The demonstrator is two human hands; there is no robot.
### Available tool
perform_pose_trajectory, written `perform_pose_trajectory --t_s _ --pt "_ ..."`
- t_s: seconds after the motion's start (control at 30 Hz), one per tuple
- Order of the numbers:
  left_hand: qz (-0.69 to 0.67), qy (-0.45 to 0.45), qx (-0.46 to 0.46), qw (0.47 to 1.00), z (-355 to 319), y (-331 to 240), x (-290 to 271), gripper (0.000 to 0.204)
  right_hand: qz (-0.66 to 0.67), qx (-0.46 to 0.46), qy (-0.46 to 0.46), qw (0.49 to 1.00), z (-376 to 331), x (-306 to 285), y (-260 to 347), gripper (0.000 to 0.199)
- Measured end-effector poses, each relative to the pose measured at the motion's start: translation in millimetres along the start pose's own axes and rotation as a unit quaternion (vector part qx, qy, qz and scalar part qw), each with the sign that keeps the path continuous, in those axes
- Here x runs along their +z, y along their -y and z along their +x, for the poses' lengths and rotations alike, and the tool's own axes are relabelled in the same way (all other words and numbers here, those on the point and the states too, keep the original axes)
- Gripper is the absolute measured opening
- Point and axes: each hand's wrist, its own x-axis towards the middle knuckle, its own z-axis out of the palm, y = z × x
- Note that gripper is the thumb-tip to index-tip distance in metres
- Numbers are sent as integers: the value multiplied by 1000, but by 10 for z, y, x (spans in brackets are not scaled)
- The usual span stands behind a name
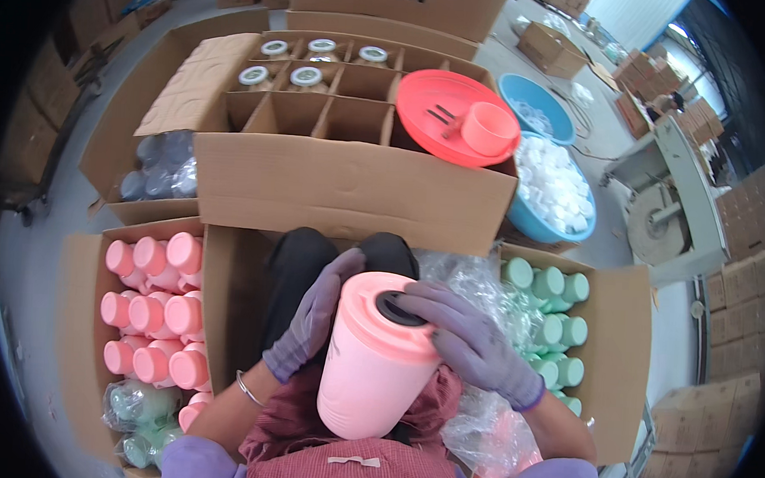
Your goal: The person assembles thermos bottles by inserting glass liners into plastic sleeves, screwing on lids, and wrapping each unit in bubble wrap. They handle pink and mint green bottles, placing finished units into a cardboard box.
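Note:
A pink plastic jug (365,377) with a pink lid (364,300) stands tilted over my lap, in front of my apron. Set in the lid is a round black cap (399,309). My left hand (318,309), in a grey-purple glove, lies along the jug's left side near the lid, its fingers pointing away from me. Gloved the same way, my right hand (485,344) curves over the lid's right edge, its fingertips at the black cap. Between them the two hands hold the jug. The jug's far side is hidden.
Ahead stands a divided carton (350,190) with several lidded jars (306,79). A red tray (421,89) on it bears a pink cup (489,128). Blue basins (514,213) sit beyond right. Pink jugs (147,313) fill a left carton; green ones (572,330) fill a right carton.

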Motion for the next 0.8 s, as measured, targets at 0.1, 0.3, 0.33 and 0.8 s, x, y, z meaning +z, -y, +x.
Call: perform_pose_trajectory --t_s 0.1,0.3,0.33,0.8 --pt "-12 -85 -113 990 -388 341 253 55 22 214 -37 976 -569 -314 224 32" --pt "92 70 -236 965 -1009 -105 638 67 -290 332 124 889 -1546 -127 -300 41" --pt "8 78 -251 965 -1016 -438 725 59 -294 307 117 898 -1590 -96 -381 42" --pt "434 112 227 865 -331 -808 639 28 191 296 -206 913 -1132 361 -553 54"
